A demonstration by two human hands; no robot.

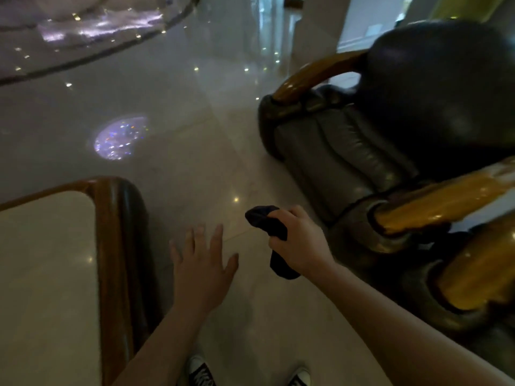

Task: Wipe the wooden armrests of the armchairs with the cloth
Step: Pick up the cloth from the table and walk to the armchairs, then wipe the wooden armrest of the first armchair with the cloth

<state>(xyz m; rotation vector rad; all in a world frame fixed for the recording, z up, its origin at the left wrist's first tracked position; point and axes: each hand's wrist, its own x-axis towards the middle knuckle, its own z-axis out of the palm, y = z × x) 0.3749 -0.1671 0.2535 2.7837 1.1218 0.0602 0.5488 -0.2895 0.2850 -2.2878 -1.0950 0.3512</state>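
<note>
- Cloth [267, 222], dark, bunched in the right hand [299, 240] at lower centre, fingers curled round it.
- Left hand [202, 270] empty, fingers spread, over the floor.
- Armrest [443, 204] at right, apart from the cloth.

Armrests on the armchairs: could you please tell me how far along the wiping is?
Done: nothing shows as wiped. In hand: the right hand holds the dark cloth in the air, short of the nearest armrest; the left hand is empty. Left: that armrest and the far armrest.
</note>
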